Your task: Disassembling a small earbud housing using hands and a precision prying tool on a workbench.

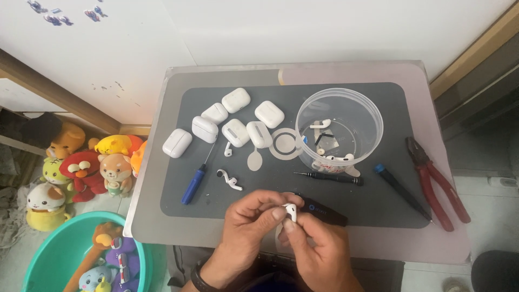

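Both hands meet at the near edge of the counter (162, 216), about six o'clock on the dark mat (270, 189), with a small white earbud (291, 210) pinched between them. The left hand (251, 224) comes in from seven o'clock, its thumb and forefinger closed on the bud's rounded head; the right hand (319, 246) comes up from five o'clock, its fingertips together on the lower part, so the grip of each hand is clamped on the same piece. The earbud's long axis seems to run from about eleven o'clock down to five, its head toward the left hand and its stem toward the right, though fingers hide most of it. Just behind the right hand, at one o'clock from the bud, lies a black tool (321, 211) flat on the mat. A second earbud (230, 179) lies loose at eleven o'clock, near a blue-handled screwdriver (195, 181). Farther back are a cluster of white charging cases (227, 121), a clear plastic tub (339, 130) holding small parts, and red pliers (438, 184) off at three o'clock.
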